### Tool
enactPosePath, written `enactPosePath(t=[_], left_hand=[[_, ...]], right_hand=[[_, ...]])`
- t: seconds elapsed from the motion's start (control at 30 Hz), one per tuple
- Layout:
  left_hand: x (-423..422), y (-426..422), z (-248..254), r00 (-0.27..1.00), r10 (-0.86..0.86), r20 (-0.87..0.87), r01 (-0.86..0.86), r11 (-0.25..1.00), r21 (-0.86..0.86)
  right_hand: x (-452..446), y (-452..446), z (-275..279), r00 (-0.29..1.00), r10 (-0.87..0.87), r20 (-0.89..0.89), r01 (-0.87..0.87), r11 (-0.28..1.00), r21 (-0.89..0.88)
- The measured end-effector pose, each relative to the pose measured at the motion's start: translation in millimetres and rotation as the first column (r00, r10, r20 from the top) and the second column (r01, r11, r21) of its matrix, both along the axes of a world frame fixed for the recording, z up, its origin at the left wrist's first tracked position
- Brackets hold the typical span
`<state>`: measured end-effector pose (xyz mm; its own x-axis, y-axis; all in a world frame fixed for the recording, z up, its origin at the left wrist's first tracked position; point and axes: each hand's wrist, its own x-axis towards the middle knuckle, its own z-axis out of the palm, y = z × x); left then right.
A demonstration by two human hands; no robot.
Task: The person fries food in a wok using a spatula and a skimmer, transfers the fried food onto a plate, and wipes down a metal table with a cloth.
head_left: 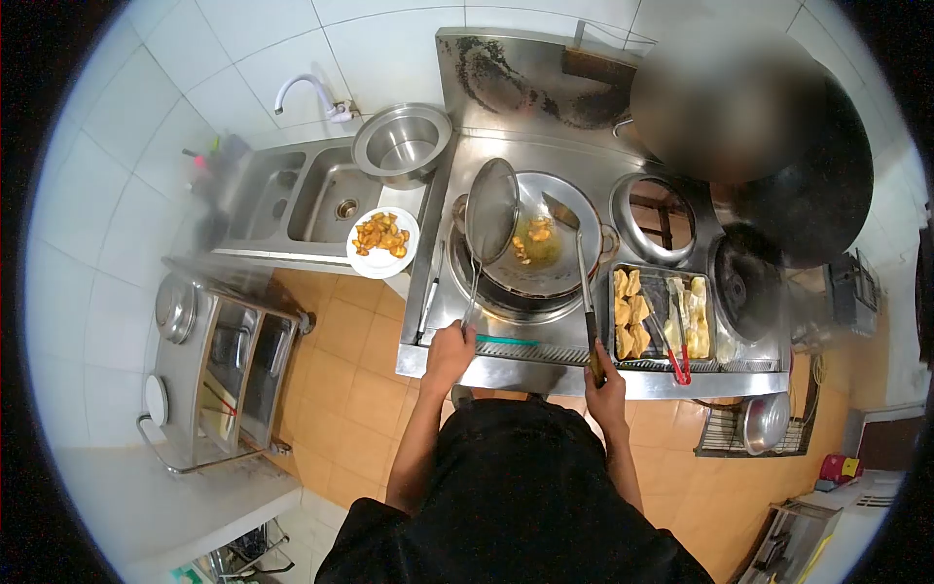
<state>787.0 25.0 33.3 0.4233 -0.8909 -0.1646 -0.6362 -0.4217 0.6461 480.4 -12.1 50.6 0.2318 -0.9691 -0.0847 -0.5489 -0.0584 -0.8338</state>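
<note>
1. Gripping 1 handle each, the 2 hands are apart: the left hand [450, 351] is closed on the strainer [491, 211], the right hand [605, 383] on the spatula [561, 210].
2. The strainer overlaps the left side of the wok [584, 204]; the spatula's blade is over its far right part.
3. Yellow pieces [536, 232] lie in liquid inside the wok.
4. Right of it, 1 tray [658, 281] holds food and red-handled tongs [681, 362].
5. Left, 1 white plate [363, 265] carries browned pieces [380, 234].
</note>
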Motion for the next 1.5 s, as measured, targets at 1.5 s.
enactPosePath(t=[1.5], left_hand=[[55,-35,51,0.933,-0.23,0.277,0.222,0.973,0.06]], right_hand=[[-13,-27,51,0.996,0.033,-0.081,-0.032,0.999,0.006]])
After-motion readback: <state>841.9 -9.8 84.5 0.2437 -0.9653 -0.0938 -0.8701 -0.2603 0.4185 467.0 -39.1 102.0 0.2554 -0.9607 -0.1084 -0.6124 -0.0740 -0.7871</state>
